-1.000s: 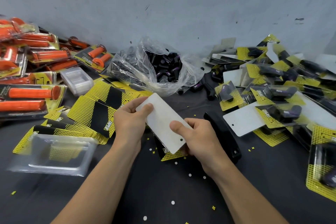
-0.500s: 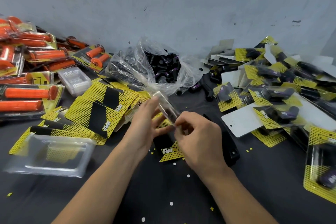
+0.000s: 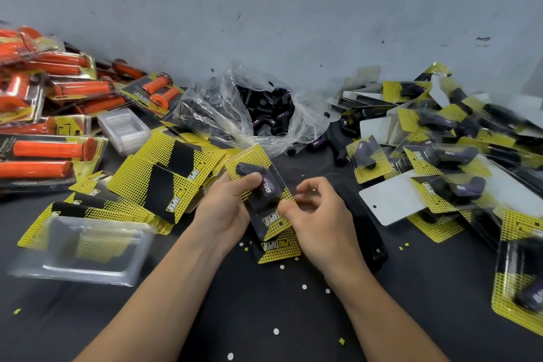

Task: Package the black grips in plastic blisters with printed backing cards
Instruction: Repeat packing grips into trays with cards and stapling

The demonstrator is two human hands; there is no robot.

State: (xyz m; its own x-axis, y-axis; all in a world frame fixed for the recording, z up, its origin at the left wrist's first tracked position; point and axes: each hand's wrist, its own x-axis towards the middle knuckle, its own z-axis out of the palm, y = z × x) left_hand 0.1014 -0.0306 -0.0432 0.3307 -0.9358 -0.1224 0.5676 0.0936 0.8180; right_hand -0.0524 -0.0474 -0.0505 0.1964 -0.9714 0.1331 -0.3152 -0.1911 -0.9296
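Observation:
I hold a blister pack (image 3: 258, 185) face up over the dark table: a yellow dotted backing card with a black grip under clear plastic. My left hand (image 3: 226, 209) grips its left edge, thumb on the blister over the grip. My right hand (image 3: 317, 214) pinches the lower right edge with thumb and curled fingers. A loose backing card (image 3: 279, 247) lies below the pack. A clear plastic bag (image 3: 258, 109) of loose black grips sits behind. Loose yellow backing cards (image 3: 164, 179) are stacked to the left.
Empty clear blisters lie at the lower left (image 3: 85, 250) and further back (image 3: 123, 129). Orange grip packs (image 3: 47, 114) pile up at the far left. Finished black grip packs (image 3: 440, 156) cover the right side. A black stapler (image 3: 367, 232) lies right of my hands.
The pack was white side up a second ago. I turned it on edge, and now its printed face with the grip faces up. My hands shifted their hold around it.

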